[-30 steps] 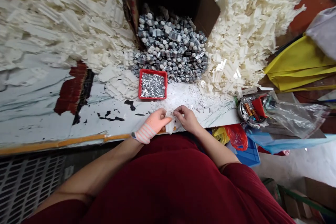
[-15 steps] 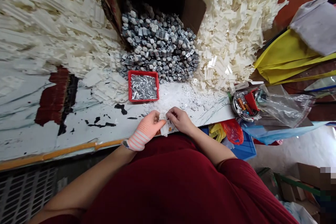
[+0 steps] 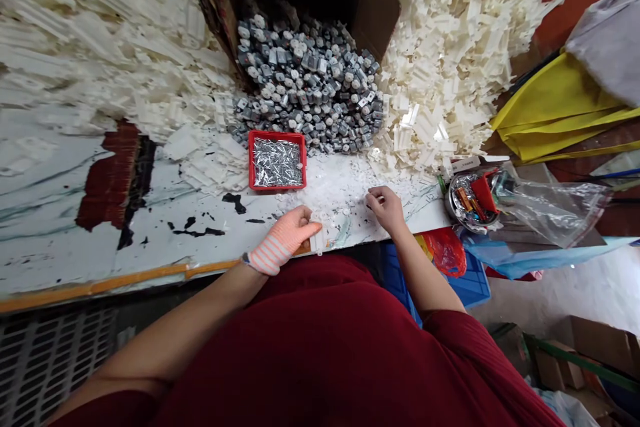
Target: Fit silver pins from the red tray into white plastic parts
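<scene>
Chipped white paint covers the workbench in front of you, and its far half is buried under heaps of cream plastic parts (single shapes blur together there). Your left hand, in a pink striped glove, is closed around a small white plastic piece at the bench's near edge. Your fingers hide most of it, so only a pale, blocky end shows, hanging just over that edge. Your bare right hand rests apart from it on the bench, fingertips curled down among white crumbs; whether it pinches anything you cannot tell. Beyond your hands sits a red tray of shiny pins. Behind it a cardboard box, its top cut off by the frame, spills grey motors. A tin of odds stands at the right.
</scene>
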{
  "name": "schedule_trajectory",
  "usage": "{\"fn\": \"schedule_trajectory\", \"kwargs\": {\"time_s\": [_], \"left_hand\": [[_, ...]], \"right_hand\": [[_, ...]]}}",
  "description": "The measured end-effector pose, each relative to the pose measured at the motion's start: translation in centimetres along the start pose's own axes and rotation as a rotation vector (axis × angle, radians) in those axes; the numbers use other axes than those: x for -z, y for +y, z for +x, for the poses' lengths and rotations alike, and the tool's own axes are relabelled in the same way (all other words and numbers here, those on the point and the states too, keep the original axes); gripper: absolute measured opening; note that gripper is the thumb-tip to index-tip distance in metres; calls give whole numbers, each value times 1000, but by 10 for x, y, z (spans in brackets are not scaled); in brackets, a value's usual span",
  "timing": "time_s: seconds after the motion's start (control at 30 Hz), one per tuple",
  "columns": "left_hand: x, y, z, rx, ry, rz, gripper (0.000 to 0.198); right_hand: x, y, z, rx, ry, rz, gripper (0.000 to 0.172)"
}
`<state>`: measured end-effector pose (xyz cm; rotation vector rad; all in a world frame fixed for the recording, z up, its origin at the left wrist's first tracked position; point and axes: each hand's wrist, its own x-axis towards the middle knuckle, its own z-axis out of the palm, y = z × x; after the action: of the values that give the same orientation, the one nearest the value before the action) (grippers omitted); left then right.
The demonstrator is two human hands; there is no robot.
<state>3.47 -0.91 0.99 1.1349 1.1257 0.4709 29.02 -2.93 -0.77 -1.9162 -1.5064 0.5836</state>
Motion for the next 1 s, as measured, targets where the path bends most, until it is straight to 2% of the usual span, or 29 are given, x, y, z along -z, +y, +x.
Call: {"fn": "schedule_trajectory", "kwargs": {"time_s": [0.1,0.17,0.23,0.33,0.4,0.53,0.63,0.73,0.8,0.87,0.9,0.97,1.0], "left_hand": [[-4,2,1,28,-11,-106,23],[-4,1,2,25,-1,-123,22],[-2,0,3,4,22,-111,21],[1,-2,3,-25,57,-126,21],[4,-3,3,-18,69,-146,23],[9,-4,1,-9,82,-117,23],[12,-1,-1,-14,65,-59,20],[15,4,-4,-44,46,-35,23],[16,6,-6,-83,48,-26,22],[17,6,-7,-106,38,-24,21],[17,6,-8,-107,28,-29,21],[18,5,-8,-91,13,-47,20],[19,5,-9,-77,10,-57,20]], "right_hand": [[-17,-31,6,-71,-100,444,19],[-30,-51,5,-50,-169,569,23],[-43,-68,1,19,-185,575,19],[-56,-81,-8,182,-143,458,14],[-59,-84,-12,297,-132,288,13],[-59,-83,-17,452,-211,-60,13],[-59,-81,-21,437,-252,-34,14],[-59,-78,-16,338,-255,118,18],[-57,-74,0,298,-345,161,23],[-53,-69,27,299,-399,52,20],[-50,-67,43,309,-355,-70,18],[-44,-63,76,342,-150,-392,17],[-41,-61,91,376,-109,-535,20]]}}
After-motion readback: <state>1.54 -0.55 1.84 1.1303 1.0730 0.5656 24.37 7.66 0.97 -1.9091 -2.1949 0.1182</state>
